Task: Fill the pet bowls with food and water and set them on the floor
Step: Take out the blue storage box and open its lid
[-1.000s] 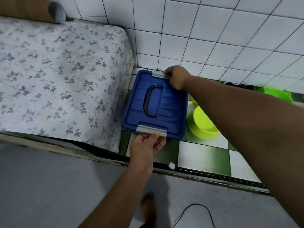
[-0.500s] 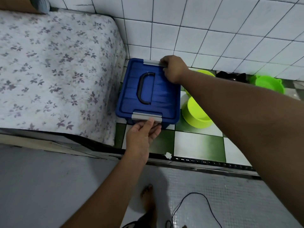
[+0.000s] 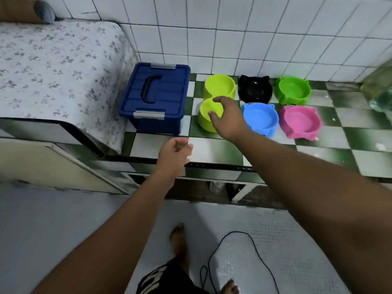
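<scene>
We see the right hand [image 3: 229, 116] stretched out over the right side of the near lime bowl [image 3: 206, 117], its thumb and forefinger spread in a loose curve above the rim. We cannot tell whether they touch the bowl or have closed on it. The left hand [image 3: 176, 153] hangs nearer to us, over the front edge of the checkered ledge [image 3: 212, 149], with its fingers loosely curled and holding nothing.

All the bowls stand on that green and white ledge, against the white tiled wall [image 3: 233, 28]. The near lime bowl touches the far lime bowl [image 3: 219, 87] behind it. To their right we see two rows: the black bowl [image 3: 254, 92] and the green bowl [image 3: 292, 92] far, the blue bowl [image 3: 262, 118] and the pink bowl [image 3: 299, 122] near. As far as we can see, every bowl looks dry and unfilled.

Just left of the lime bowls sits the blue box [image 3: 169, 98], its lid on, with a black handle [image 3: 148, 90] and a grey latch at each end. Left of the box a flowered cloth [image 3: 53, 60] drapes over the edge. Below, on the pale floor [image 3: 63, 209], we see a bare foot [image 3: 179, 240]
</scene>
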{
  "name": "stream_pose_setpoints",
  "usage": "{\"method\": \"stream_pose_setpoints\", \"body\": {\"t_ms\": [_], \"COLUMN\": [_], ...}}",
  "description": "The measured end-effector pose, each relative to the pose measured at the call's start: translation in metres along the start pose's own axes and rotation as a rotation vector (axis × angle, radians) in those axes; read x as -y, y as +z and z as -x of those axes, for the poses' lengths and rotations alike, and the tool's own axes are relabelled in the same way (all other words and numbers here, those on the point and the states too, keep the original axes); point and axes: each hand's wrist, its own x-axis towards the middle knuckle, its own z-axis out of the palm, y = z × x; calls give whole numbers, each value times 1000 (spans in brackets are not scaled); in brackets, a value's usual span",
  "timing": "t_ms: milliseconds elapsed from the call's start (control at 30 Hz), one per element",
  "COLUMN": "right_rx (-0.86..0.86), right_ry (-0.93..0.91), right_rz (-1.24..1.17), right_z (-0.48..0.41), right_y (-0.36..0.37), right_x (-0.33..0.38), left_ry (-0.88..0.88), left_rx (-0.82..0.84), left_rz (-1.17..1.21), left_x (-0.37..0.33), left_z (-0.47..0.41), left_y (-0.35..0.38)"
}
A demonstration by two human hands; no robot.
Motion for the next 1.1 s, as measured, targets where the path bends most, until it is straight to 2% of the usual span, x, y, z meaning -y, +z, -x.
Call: {"method": "stream_pose_setpoints", "body": {"t_ms": [233,500,800,1000,1100], "right_rx": [-16,100,236,225,218], "right_ry": [204,375,506,542,555], "right_rz": [-71,-61,-130,-211,-333], "right_z": [138,221,258,244,222], "right_y": [-65,-79,8,90,130], "right_x": [-61,-120,-189,-255,-283], "left_ry": [193,121,30,-5,-11], "left_rx": [117,151,183,204,222], "left_rz": [-361,-540,-624,-640,-655], "left_x": [36,103,199,292,344], "left_z": [58,85,34,-45,-89], "left_y": [40,62,70,79,83]}}
